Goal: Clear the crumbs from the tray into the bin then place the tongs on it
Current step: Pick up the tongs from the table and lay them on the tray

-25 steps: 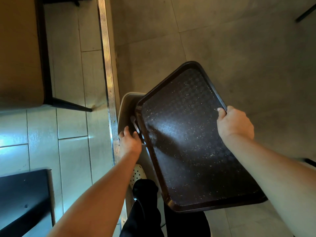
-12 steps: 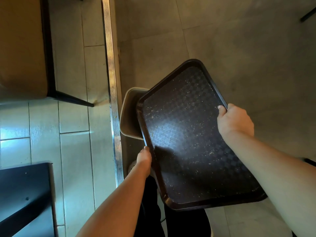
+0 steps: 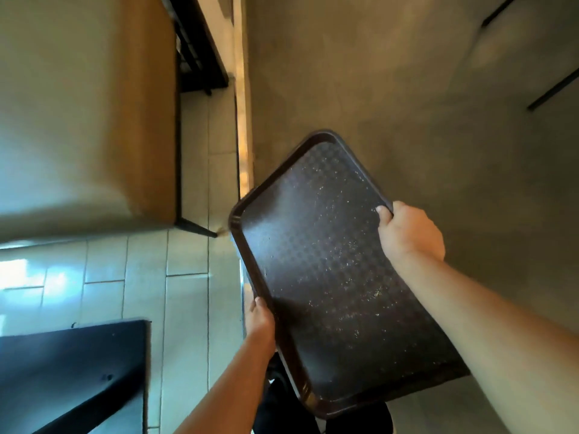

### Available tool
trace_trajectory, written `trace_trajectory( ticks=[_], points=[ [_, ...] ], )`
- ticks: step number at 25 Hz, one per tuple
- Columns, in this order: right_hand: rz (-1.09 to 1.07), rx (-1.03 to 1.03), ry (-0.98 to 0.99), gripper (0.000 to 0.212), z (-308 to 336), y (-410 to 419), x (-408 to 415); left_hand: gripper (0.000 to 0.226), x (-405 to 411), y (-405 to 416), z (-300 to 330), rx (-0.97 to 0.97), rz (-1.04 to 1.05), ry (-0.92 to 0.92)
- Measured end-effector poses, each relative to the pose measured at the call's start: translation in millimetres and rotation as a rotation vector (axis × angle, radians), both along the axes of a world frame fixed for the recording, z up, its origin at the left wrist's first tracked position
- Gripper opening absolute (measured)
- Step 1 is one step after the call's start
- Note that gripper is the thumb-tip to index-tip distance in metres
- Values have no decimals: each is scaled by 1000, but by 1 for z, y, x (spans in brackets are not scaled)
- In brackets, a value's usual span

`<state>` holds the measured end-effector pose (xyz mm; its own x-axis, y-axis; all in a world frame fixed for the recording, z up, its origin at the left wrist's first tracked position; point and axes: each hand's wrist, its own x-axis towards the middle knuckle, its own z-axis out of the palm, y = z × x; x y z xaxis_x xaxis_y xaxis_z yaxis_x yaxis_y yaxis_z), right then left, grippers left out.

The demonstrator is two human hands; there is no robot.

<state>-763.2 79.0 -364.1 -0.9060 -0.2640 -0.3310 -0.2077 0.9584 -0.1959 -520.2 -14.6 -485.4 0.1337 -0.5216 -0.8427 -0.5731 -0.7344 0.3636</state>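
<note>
- The right hand (image 3: pixel 409 233) grips the tray (image 3: pixel 332 270) by its right rim, fingers curled over the edge.
- The left hand (image 3: pixel 258 317) holds the left rim, thumb on top.
- The tray hangs tilted in the air between both hands, above the floor (image 3: pixel 407 89).
- Fine crumbs (image 3: pixel 354 261) still speckle its surface, so clearing looks unfinished.
- Neither bin nor tongs are visible; placing the tongs remains.
- A table (image 3: pixel 84 104) stands to the left.
- No writing or brand can be read.
</note>
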Motion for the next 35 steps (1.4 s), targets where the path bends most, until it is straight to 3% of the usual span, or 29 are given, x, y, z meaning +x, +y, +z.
trace_trajectory(
  ticks=[9, 15, 18, 19, 20, 21, 22, 24, 26, 31, 35],
  points=[
    [107, -268, 100, 39, 218, -67, 4, 39, -9, -60, 243, -237, 101, 188],
    [235, -472, 149, 33, 326, -121, 25, 39, 2, -116, 361, -426, 195, 123],
    [313, -571, 169, 34, 365, -147, 30, 39, 14, -146, 409, -469, 286, 189],
    [335, -609, 161, 34, 379, -156, 32, 38, 20, -156, 428, -549, 353, 156],
    [360, -641, 144, 35, 390, -167, 35, 36, 29, -160, 447, -682, 267, 36],
    [390, -661, 118, 36, 400, -178, 40, 35, 40, -159, 467, -802, 122, -125],
    [432, -658, 86, 37, 408, -190, 47, 35, 52, -161, 485, -838, 107, -188],
    [525, -605, 14, 41, 416, -208, 65, 38, 78, -168, 506, -805, 246, -67],
    [619, -606, -79, 42, 418, -225, 93, 40, 113, -174, 521, -749, 529, 132],
    [684, -679, -242, 40, 411, -246, 180, 39, 211, -165, 530, -802, 454, -101],
    [617, -670, -415, 40, 387, -259, 251, 43, 288, -137, 528, -839, 562, -171]
  ],
)
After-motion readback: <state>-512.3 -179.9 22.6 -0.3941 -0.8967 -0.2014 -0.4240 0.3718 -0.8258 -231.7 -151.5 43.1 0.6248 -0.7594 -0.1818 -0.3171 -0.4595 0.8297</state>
